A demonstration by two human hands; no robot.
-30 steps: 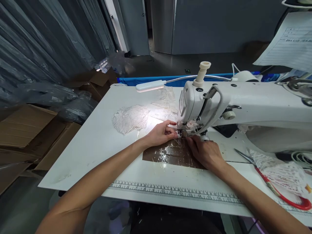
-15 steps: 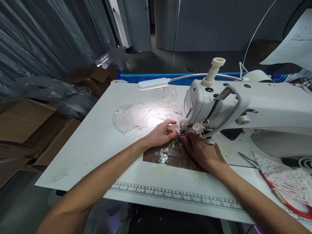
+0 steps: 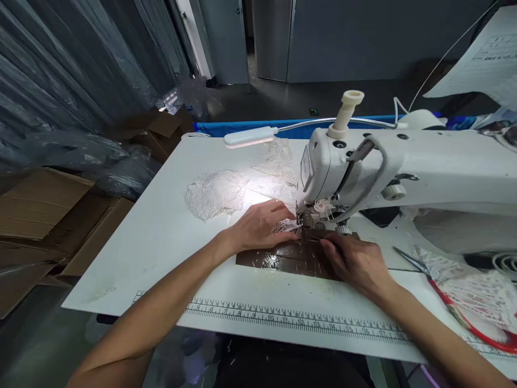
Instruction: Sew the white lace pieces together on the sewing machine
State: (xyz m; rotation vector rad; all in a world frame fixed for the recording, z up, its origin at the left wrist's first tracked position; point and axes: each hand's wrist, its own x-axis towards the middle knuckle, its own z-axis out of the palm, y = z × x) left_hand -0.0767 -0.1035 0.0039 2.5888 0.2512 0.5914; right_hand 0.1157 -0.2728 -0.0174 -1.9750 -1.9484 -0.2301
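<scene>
My left hand (image 3: 264,223) rests just left of the sewing machine (image 3: 313,167) needle area, its thumb and fingers closed around a small piece of white lace (image 3: 287,228). The lace reaches to the presser foot (image 3: 301,219). My right hand (image 3: 359,261) lies to the right of the foot, over the brown plate (image 3: 278,261). Its fingers pinch a thin pointed tool, apparently tweezers (image 3: 314,236), with the tip toward the foot. The curled fingers hide most of the tool.
Lace pieces (image 3: 218,194) lie on the white table (image 3: 161,242) behind my left hand. A lamp (image 3: 248,137) hangs above them. Scissors (image 3: 412,260), a red band (image 3: 456,318) and more lace (image 3: 476,291) are at the right. Cardboard boxes (image 3: 44,199) stand at the left.
My right hand has drawn back to the right, away from the needle. My left hand has turned palm-down over the lace, which now shows between thumb and fingers.
</scene>
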